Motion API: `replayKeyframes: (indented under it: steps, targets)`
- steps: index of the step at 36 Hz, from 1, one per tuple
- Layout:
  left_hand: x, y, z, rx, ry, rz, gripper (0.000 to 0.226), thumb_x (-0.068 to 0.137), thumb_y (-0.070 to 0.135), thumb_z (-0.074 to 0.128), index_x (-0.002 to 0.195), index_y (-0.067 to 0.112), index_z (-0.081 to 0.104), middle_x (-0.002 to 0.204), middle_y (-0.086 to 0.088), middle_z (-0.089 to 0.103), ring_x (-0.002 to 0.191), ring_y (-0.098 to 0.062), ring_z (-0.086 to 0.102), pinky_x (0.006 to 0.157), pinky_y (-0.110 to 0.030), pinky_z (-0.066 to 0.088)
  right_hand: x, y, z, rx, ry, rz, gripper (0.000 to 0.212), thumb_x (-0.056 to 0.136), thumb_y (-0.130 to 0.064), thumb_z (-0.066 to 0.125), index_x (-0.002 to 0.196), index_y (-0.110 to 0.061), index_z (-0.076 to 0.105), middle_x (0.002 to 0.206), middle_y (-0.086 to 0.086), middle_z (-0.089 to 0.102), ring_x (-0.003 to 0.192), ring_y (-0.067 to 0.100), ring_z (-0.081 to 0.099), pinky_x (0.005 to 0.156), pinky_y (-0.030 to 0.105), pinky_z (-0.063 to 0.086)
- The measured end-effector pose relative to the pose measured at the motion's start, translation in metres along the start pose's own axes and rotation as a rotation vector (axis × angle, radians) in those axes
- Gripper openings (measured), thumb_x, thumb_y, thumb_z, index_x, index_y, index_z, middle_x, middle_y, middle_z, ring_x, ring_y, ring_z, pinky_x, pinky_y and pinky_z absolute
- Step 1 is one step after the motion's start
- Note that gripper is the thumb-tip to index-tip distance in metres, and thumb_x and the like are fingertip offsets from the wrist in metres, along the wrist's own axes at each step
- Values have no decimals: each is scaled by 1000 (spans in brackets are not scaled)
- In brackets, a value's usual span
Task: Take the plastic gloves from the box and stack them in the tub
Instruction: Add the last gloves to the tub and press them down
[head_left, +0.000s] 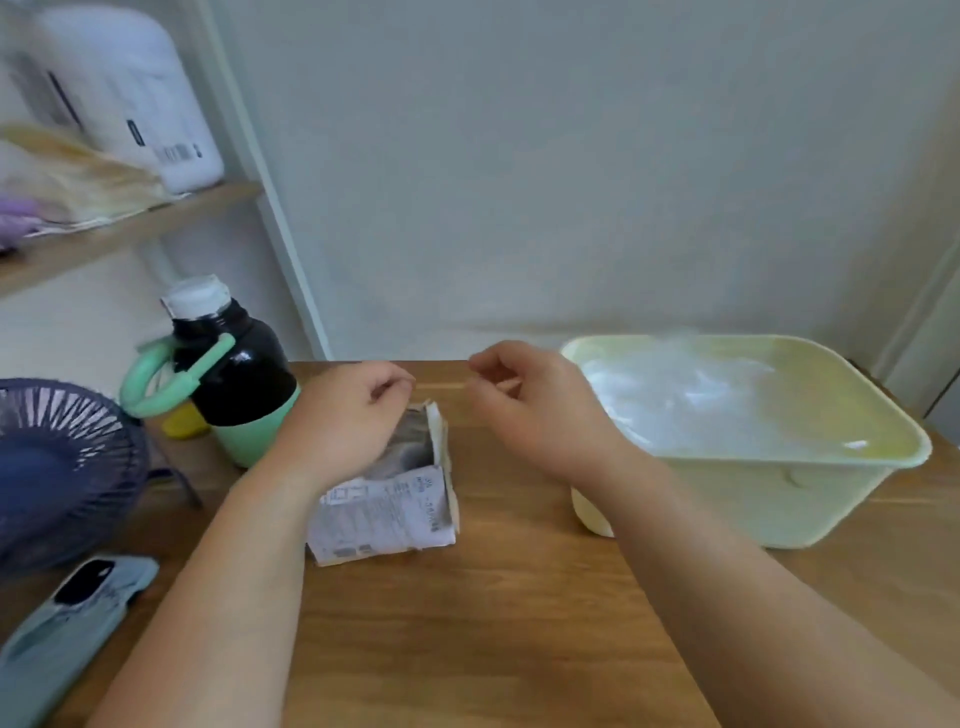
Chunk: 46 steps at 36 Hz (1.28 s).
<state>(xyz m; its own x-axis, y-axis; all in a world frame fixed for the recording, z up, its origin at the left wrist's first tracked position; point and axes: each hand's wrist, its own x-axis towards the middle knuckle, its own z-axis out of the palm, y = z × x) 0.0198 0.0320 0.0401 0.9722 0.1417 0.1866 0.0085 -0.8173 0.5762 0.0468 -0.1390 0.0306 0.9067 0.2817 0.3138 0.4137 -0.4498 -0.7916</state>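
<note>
A torn, crumpled paper box stands open on the wooden table, left of centre. My left hand hovers over its opening with fingers curled and thumb against forefinger. My right hand is level with it to the right, pinching the same way. A faint pale streak, seemingly a thin clear plastic glove, stretches between the two pinches. The pale green tub sits at the right and holds a heap of clear plastic gloves.
A dark bottle with a mint handle and base stands left of the box. A blue fan and a phone in a light blue case lie at the left edge. A small white pot sits against the tub. A shelf hangs at upper left.
</note>
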Motion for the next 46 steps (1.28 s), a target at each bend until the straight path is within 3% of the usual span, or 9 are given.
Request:
replayKeyframes:
  steps: [4, 7, 15, 20, 24, 29, 34, 40, 46]
  targets:
    - [3, -25, 2, 367, -348, -98, 28, 100, 34, 40, 89, 20, 62, 92, 2, 65, 85, -17, 61, 75, -34, 49, 3, 9, 41, -80, -150, 72, 35, 92, -21, 53, 127, -20, 56, 129, -5, 56, 113, 12, 54, 81, 12, 35]
    - [3, -33, 9, 450, -518, -154, 39, 98, 45, 38, 87, 17, 62, 86, 1, 62, 82, -18, 59, 71, -32, 45, 2, 15, 54, -29, -209, 132, 35, 93, -17, 51, 127, -23, 57, 128, -4, 57, 101, 12, 58, 82, 16, 41]
    - [-1, -38, 4, 43, -306, -158, 15, 84, 18, 67, 93, 30, 67, 84, 14, 67, 85, -6, 65, 82, -30, 55, 3, 25, 61, 104, -211, 186, 29, 93, -16, 52, 120, -23, 59, 110, -8, 59, 47, 0, 55, 57, 16, 52]
    - [-5, -34, -3, -225, 130, 4, 18, 88, 20, 67, 99, 34, 64, 89, 18, 64, 83, 7, 59, 66, -15, 44, 4, 18, 57, 28, -201, 107, 48, 88, -14, 58, 135, -24, 48, 134, -4, 52, 113, 12, 56, 96, 29, 47]
    - [-7, -17, -16, -365, 172, 257, 28, 88, 15, 66, 97, 41, 63, 92, 22, 65, 94, 15, 56, 79, -3, 43, 9, 1, 37, 143, -219, -7, 71, 85, -10, 61, 146, -28, 30, 146, -7, 37, 133, 6, 33, 105, 22, 29]
    - [-5, 5, -26, -561, 40, 398, 34, 88, -2, 61, 96, 30, 67, 94, 23, 70, 98, 6, 62, 84, -8, 46, 19, -19, -3, 481, -281, 37, 64, 67, -25, 60, 129, -28, 46, 114, -9, 63, 104, -3, 58, 91, 16, 44]
    - [1, 28, -18, -825, 52, 405, 42, 88, -10, 56, 107, 25, 64, 97, 16, 68, 104, -2, 61, 93, -22, 48, 22, -16, -28, 546, -253, 15, 15, 77, -5, 69, 90, -7, 62, 86, 11, 67, 83, 23, 64, 94, 45, 47]
    - [12, 52, 2, -851, -83, 59, 83, 67, 52, 81, 138, 32, 42, 127, 10, 56, 118, -7, 55, 98, -26, 45, 15, -5, -62, 854, -167, -6, 15, 75, -5, 62, 86, -5, 52, 73, 9, 60, 66, 21, 61, 70, 35, 55]
    - [20, 81, 22, -1013, -157, 131, 5, 80, 17, 66, 84, 18, 69, 68, 8, 68, 64, -4, 63, 61, -16, 51, 0, 11, -101, 721, -111, 29, 10, 71, -11, 60, 77, -8, 66, 73, 5, 66, 69, 20, 61, 70, 31, 49]
